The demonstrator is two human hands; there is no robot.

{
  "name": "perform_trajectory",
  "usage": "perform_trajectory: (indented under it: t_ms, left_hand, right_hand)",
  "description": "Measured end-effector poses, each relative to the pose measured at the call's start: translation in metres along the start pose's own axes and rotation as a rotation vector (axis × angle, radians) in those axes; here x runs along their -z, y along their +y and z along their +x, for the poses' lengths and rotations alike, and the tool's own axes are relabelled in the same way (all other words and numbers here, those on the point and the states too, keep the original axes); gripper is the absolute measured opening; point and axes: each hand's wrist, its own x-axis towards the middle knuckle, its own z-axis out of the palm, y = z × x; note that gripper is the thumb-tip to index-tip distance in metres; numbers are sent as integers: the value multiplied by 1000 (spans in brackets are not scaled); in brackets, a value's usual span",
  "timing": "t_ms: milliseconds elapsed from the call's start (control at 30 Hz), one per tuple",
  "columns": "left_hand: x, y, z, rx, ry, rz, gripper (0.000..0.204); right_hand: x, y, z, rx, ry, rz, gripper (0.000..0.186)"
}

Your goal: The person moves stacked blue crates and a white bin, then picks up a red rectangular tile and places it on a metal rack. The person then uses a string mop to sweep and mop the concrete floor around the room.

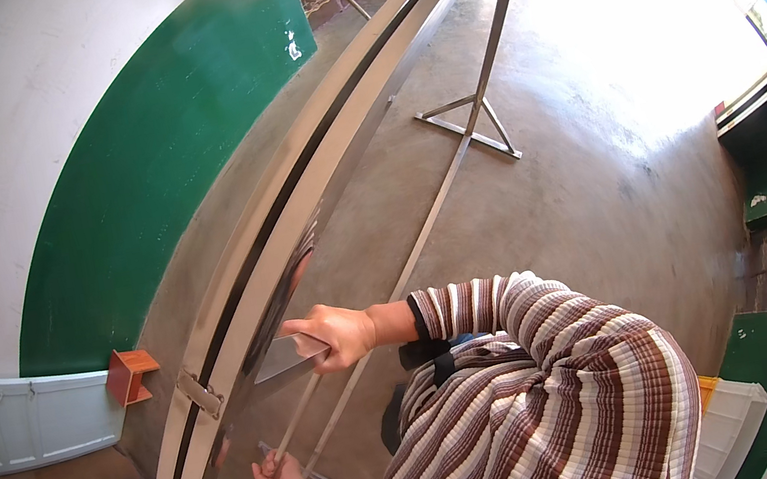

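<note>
A long tan beam with a dark central groove (277, 212) runs diagonally away from me, with a metal clamp (198, 392) across its near part and a shiny side face. My right hand (329, 335) is closed on a flat, angled silvery piece (277, 362) held against that side. Lower down, my left hand (279, 478) has curled fingers beside a thin pale bar (302, 405); what they grip is too small to make out.
A metal stand with a triangular foot (499, 139) stands on the concrete floor (604, 223). A green-and-white wall (91, 187) lines the left, with a small orange wooden item (128, 379) and pale panel (27, 411). A white crate-like object (730, 430) lies right; bright opening beyond.
</note>
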Motion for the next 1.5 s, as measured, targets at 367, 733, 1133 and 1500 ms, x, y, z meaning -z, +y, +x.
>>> perform_trajectory:
  t_ms: [367, 733, 1133, 1500]
  left_hand:
    - [27, -59, -17, -204, -373, 272, 35]
    - [169, -68, -74, 302, -953, 1478, 46]
    - [210, -307, -391, 426, -1790, 1554, 70]
    - [184, -568, -432, 710, -1594, 1507, 53]
  right_hand:
    - [47, -9, -5, -102, -103, -166, 58]
    - [33, -188, -269, -579, 212, -510, 68]
    - [88, -397, -596, -697, 958, -427, 63]
    - [304, -378, -670, -844, 1004, -409, 46]
